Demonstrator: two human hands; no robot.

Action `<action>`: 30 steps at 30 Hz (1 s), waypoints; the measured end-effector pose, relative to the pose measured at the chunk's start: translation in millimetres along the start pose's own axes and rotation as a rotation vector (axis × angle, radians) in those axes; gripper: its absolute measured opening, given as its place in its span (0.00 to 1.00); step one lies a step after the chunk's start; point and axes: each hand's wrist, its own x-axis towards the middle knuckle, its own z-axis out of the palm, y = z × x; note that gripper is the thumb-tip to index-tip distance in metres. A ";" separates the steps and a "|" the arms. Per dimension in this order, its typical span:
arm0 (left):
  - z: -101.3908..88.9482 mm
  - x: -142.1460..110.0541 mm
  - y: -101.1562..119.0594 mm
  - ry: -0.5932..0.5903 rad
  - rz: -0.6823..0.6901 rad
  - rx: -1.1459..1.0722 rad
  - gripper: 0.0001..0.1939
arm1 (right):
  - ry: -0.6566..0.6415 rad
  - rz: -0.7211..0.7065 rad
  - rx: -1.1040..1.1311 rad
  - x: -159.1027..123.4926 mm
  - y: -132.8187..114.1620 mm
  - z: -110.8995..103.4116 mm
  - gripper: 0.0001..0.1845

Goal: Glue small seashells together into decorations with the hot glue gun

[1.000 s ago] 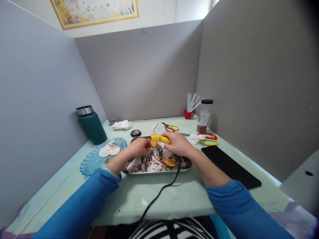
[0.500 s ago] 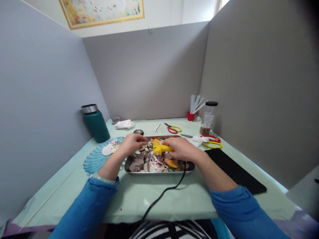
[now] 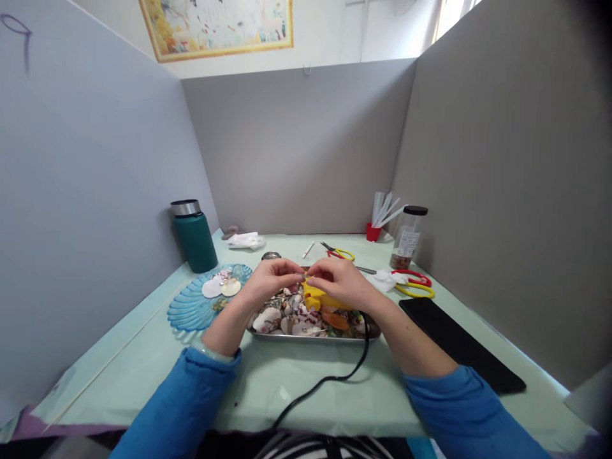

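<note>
My left hand [image 3: 272, 280] is over the metal tray [image 3: 310, 339], thumb and forefinger pinched on something too small to make out. Opposite it, my right hand [image 3: 342, 284] has its fingers closed and their tips almost meet the left ones. Just beneath the right hand is a yellow glue gun [image 3: 314, 298] above the shells; whether the palm still touches it is hidden. From the gun a black cord [image 3: 329, 378] runs to the table's front edge. Mixed seashells [image 3: 268, 320] fill the tray, with an orange shell [image 3: 336, 320] near its front right.
On the left are a blue shell-shaped plate [image 3: 184, 309] with shells and a green bottle [image 3: 195, 242]. At the right lie a black flat pad [image 3: 461, 344], red-and-yellow scissors [image 3: 415, 290] and a lidded jar [image 3: 407, 242]. Behind stand a red cup [image 3: 373, 233] of glue sticks and smaller scissors [image 3: 342, 254].
Both hands have come together over the tray, fingertips nearly meeting. My right fingers have shifted from around the yellow glue gun to above it. The view has tilted slightly.
</note>
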 end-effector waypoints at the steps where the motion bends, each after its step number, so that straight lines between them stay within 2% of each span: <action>1: 1.0 0.0 0.1 0.003 0.001 -0.019 0.11 | 0.018 -0.006 0.005 1.3 0.0 0.9 0.08; 6: 5.1 0.6 -1.9 0.001 -0.042 -0.098 0.13 | 0.083 -0.027 0.011 3.7 2.4 0.8 0.07; 12: 4.2 -0.8 -5.5 -0.079 -0.075 -0.205 0.19 | 0.107 -0.018 0.021 -0.7 1.6 3.2 0.08; 21: 3.7 -2.9 -4.8 -0.061 -0.062 -0.273 0.13 | 0.089 -0.020 0.137 -5.8 -5.5 5.5 0.07; 24: 1.6 -2.5 -3.9 -0.038 -0.055 -0.212 0.12 | 0.097 -0.018 0.111 -6.3 -3.0 6.0 0.07; 28: -5.2 3.4 -10.3 0.123 -0.064 0.008 0.03 | 0.078 -0.055 0.026 -6.5 -2.0 9.1 0.05; 30: -9.0 7.2 -16.7 0.163 -0.075 0.109 0.05 | 0.055 -0.089 -0.045 -6.0 -3.8 12.3 0.05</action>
